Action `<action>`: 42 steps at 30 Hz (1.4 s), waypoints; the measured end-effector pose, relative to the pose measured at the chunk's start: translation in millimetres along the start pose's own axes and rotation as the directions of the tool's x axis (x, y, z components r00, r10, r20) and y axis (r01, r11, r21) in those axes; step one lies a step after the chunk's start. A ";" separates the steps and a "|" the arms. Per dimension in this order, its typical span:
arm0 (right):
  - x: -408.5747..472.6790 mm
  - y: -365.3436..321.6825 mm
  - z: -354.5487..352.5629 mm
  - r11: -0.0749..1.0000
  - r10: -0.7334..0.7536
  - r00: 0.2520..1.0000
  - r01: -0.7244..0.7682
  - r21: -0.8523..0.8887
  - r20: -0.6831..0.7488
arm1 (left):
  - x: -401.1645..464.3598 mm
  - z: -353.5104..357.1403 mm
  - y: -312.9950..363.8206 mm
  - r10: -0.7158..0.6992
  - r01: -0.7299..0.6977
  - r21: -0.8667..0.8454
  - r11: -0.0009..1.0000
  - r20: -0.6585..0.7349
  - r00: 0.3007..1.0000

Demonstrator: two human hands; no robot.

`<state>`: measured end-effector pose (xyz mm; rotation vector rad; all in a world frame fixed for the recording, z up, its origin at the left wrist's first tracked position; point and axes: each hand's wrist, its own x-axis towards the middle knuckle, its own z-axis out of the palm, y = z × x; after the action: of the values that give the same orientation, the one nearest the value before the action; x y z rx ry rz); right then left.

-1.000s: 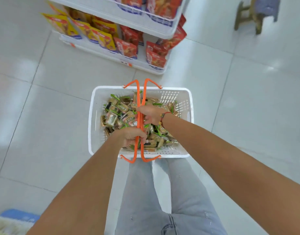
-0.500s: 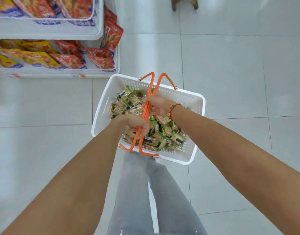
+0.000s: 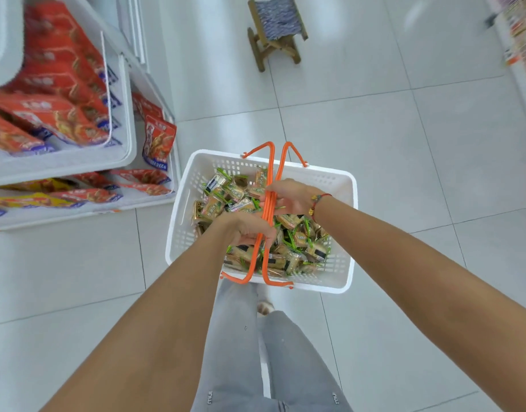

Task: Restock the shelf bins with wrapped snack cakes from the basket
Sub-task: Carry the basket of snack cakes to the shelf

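snack cakes (image 3: 297, 239): lay heaped in the white basket (image 3: 342, 272), directly beneath the fingers of both hands.
handles: the two orange handles (image 3: 267, 209) were drawn together over the heap.
left hand (image 3: 247, 230): fingers clenched around the handles, nearer the body.
right hand (image 3: 291, 196): fingers wrapped around the same handles, just beyond the left; a red bracelet (image 3: 319, 200) at the wrist.
arms: both extended forward and down.
step: carrying the basket, judged; no cake yet taken out.
next: would call for setting the basket down by the shelf bins and freeing a hand.
surroundings: shelf (image 3: 86, 162) of red packets (image 3: 62, 93) left of the fingers; wooden stool (image 3: 278, 31) well beyond.
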<state>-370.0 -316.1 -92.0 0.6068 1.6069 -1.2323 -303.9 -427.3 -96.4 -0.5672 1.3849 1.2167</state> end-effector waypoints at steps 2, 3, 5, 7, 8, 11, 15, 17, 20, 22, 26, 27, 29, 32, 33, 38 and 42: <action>13.3 -34.7 -9.6 1.000 0.012 1.000 -0.012 -0.007 -0.005 | 5.0 -19.7 32.7 -0.012 0.012 0.021 1.000 -0.017 1.000; 19.9 -53.1 -14.7 1.000 0.021 1.000 -0.021 0.006 -0.003 | 6.0 -30.7 49.2 -0.013 0.014 0.033 0.999 -0.020 1.000; 30.9 -88.2 -22.3 1.000 0.013 1.000 -0.013 0.014 0.007 | 6.3 -52.1 81.0 -0.008 0.009 0.046 0.999 -0.017 1.000; 43.0 -129.1 -30.1 1.000 -0.015 1.000 0.015 0.005 0.003 | 8.6 -77.5 118.0 0.008 -0.007 0.048 0.999 -0.020 1.000; 49.4 -148.0 -34.4 1.000 -0.019 1.000 0.019 0.004 0.005 | 9.8 -89.4 134.6 0.008 -0.007 0.046 0.999 -0.025 1.000; 69.2 -199.5 -46.0 1.000 -0.025 0.999 0.025 0.008 0.021 | 17.2 -120.3 178.7 0.019 -0.018 0.016 1.000 -0.068 0.998; 109.2 -268.5 -64.7 1.000 -0.029 0.999 0.029 -0.003 0.045 | 31.7 -164.1 238.9 0.036 -0.036 -0.003 0.999 -0.120 0.992; 129.3 -307.8 -72.0 0.999 -0.029 0.997 0.030 -0.020 0.065 | 35.9 -186.6 273.3 0.047 -0.049 -0.015 0.999 -0.134 0.990; 155.2 -365.3 -84.8 0.999 -0.016 0.996 0.019 -0.030 0.090 | 41.1 -218.8 322.3 0.048 -0.056 -0.052 0.997 -0.150 0.988; 171.1 -406.5 -90.1 0.998 -0.009 0.992 0.015 -0.054 0.122 | 44.5 -243.6 356.4 0.055 -0.069 -0.078 0.995 -0.169 0.984; 205.6 -480.8 -97.0 0.994 0.013 0.988 0.004 -0.109 0.153 | 53.8 -293.5 411.6 0.061 -0.086 -0.133 0.987 -0.185 0.981; 212.4 -498.4 -96.5 0.992 0.016 0.987 0.004 -0.129 0.159 | 54.6 -305.0 424.6 0.060 -0.088 -0.147 0.985 -0.190 0.980; 226.4 -529.3 -97.8 0.989 0.027 0.984 -0.001 -0.147 0.174 | 58.3 -325.5 445.5 0.057 -0.096 -0.183 0.978 -0.208 0.976; 251.0 -580.1 -101.0 0.978 0.041 0.979 0.001 -0.207 0.202 | 66.2 -358.1 480.2 0.073 -0.128 -0.221 0.967 -0.237 0.969; 259.7 -597.1 -101.2 0.973 0.047 0.977 0.003 -0.233 0.208 | 69.5 -369.2 491.3 0.077 -0.135 -0.235 0.963 -0.241 0.967; 295.2 -669.0 -91.8 0.943 0.066 0.971 0.015 -0.332 0.231 | 83.7 -420.7 539.5 0.030 -0.139 -0.349 0.927 -0.298 0.954; 324.2 -714.8 -88.1 0.913 0.075 0.972 0.022 -0.407 0.222 | 91.2 -449.5 572.3 0.025 -0.160 -0.427 0.890 -0.304 0.952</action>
<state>-1125.3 -546.7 -80.3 0.2071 1.5841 -0.8708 -1016.2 -600.2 -72.3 -1.0483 1.3874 1.5965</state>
